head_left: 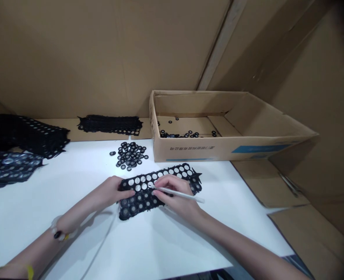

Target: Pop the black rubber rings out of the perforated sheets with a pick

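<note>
Atop the perforated sheet [137, 202], hands [109, 191] [172, 198] together

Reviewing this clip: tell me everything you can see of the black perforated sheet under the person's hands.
The black perforated sheet is a ragged-edged strip, possibly rubber, with rows of round holes. Its far holes are empty, showing white beneath, while its nearer rows still hold ring-shaped pieces with grey centres. It lies flat and slanted on the white tabletop, in front of the cardboard box. The left hand presses on its left part; the right hand rests on it, holding a white stick against it.
</note>
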Motion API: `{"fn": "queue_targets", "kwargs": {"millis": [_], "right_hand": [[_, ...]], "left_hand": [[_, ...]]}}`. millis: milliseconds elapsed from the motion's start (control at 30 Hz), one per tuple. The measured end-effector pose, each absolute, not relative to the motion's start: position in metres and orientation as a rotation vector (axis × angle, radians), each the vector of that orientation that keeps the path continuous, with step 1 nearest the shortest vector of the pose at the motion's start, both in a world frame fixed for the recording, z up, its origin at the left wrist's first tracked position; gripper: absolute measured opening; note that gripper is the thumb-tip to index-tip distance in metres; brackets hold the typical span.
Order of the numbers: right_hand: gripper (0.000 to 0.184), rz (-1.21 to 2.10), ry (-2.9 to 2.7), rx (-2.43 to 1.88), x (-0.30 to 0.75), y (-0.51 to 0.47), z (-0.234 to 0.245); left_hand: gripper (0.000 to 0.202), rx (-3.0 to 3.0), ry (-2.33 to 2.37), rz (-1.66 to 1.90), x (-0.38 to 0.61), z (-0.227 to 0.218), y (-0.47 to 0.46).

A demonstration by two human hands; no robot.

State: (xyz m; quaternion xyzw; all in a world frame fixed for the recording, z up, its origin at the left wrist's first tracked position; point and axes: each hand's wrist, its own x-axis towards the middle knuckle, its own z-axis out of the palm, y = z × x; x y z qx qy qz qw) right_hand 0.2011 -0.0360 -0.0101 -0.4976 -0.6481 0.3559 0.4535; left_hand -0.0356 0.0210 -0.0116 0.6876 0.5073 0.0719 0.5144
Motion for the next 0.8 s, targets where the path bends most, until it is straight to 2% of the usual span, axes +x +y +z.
{"fn": "queue_targets", "kwargs": {"millis": [233, 367, 567, 800], "right_hand": [[0.006, 0.822, -1.585, -1.141, 0.2, -0.038, -0.007], [0.009, 0.727, -1.57, -1.055, 0.199, -0.04, -0.005], [0.011, 0.705, -1.542, -0.967, 0.197, -0.04, -0.004], [0.013, 0.703, -1.561, -0.987, 0.195, -0.041, -0.007]], "left_hand": [[0.033, 1.513, 1.269, 0.512, -0.019, -0.01, 0.01], [0.033, 1.498, 1.3, 0.567, -0.009, -0.004, -0.002], [0.03, 1.752, 1.221, 0.632, -0.005, 0.007, -0.011], [0.025, 2.04, 1.148, 0.735, -0.007, -0.001, -0.011]]}}
